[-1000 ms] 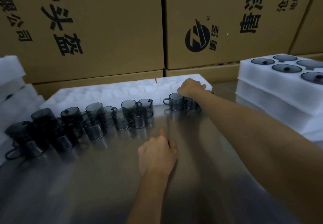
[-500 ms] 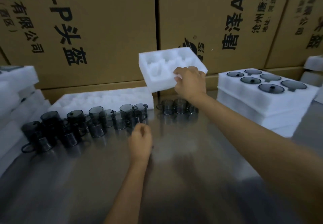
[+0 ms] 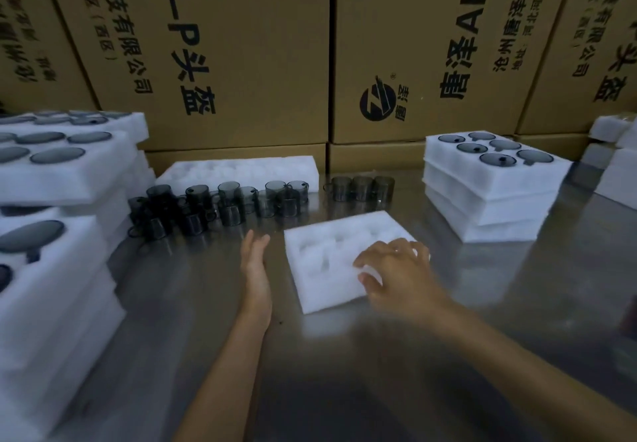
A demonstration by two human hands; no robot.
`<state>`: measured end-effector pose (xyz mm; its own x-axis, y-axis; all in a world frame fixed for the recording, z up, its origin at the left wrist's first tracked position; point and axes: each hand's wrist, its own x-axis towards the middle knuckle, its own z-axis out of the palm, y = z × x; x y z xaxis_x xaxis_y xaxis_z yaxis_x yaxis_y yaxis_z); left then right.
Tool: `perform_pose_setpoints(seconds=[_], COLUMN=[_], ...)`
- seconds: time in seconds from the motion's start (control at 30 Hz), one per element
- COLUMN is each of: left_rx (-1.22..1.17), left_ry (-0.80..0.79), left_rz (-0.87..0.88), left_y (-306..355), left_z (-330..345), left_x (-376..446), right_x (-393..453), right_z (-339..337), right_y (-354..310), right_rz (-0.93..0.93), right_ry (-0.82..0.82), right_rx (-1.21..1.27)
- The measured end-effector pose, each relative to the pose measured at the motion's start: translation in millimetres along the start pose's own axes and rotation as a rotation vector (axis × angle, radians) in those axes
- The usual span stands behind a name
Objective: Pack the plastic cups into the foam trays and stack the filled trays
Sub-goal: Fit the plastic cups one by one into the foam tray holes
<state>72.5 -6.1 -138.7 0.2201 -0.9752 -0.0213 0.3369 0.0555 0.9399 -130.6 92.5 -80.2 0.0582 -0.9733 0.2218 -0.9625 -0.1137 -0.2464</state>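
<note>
Left edge of the worktop (image 3: pixel 344 372): stacked foam trays (image 3: pixel 69 179), white, soft-edged and matte, their round pockets filled with smoky grey plastic discs. The worktop itself is brushed metal, dull and reflective.

Toward the far edge, left of centre: a cluster of loose cups (image 3: pixel 220 207), translucent dark grey plastic, short cylinders with small loop handles, most standing upright and crowded together, some stacked on others. Just behind them lies a long empty foam tray (image 3: pixel 241 171), its long axis parallel to the far edge.

Centre: my left hand (image 3: pixel 255 269) is held on edge above the metal, fingers straight and together, holding nothing, just left of the empty foam tray (image 3: pixel 327 262). This tray lies flat near the middle of the worktop, pockets facing up, a rectangular slab of white foam with shallow moulded hollows; it is turned slightly, one corner pointing toward the far edge.

Three more cups (image 3: pixel 362 188) stand in a row at the far edge, apart from the cluster.

My right hand (image 3: pixel 396 276) rests on the tray's right portion, fingers spread and lightly bent, fingertips on the foam; whether it grips the tray I cannot tell.

Right: a filled stack (image 3: pixel 489 193) of three white trays, grey discs in the top one. Brown printed cartons (image 3: pixel 241 45) wall the far edge.
</note>
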Motion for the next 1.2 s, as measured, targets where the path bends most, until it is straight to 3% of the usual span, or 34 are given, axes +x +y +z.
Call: perform_pose_setpoints(seconds=[0.13, 0.23, 0.37, 0.5, 0.73, 0.93, 1.2], left_rx=[0.081, 0.123, 0.125, 0.108, 0.153, 0.211, 0.213], left_ry=[-0.082, -0.138, -0.146, -0.124, -0.094, -0.083, -0.091], left_rz=[0.031, 0.073, 0.063, 0.051, 0.087, 0.093, 0.087], left_y=[0.9, 0.8, 4.2, 6.4, 1.0, -3.2, -3.5], left_z=[-13.5, -16.0, -13.8, -10.9, -1.9, 9.2, 8.9], left_x=[-19.6, -24.5, -25.0, -18.2, -0.1, 15.3, 15.2], right_x=[-19.9, -17.1, 24.6, 93.8, 193.0, 233.2, 230.3], right_z=[2.3, -5.0, -13.9, -4.8, 34.7, 52.0, 53.6], right_y=[-11.3, -15.1, 4.5, 44.9, 105.6, 131.2, 135.4], right_rz=[-0.052, -0.065, 0.110, 0.302, 0.518, 0.548, 0.567], right_ry=[-0.040, 0.026, 0.137, 0.080, 0.071, 0.032, 0.182], right_rx=[0.067, 0.135, 0.189, 0.234, 0.593, 0.509, 0.381])
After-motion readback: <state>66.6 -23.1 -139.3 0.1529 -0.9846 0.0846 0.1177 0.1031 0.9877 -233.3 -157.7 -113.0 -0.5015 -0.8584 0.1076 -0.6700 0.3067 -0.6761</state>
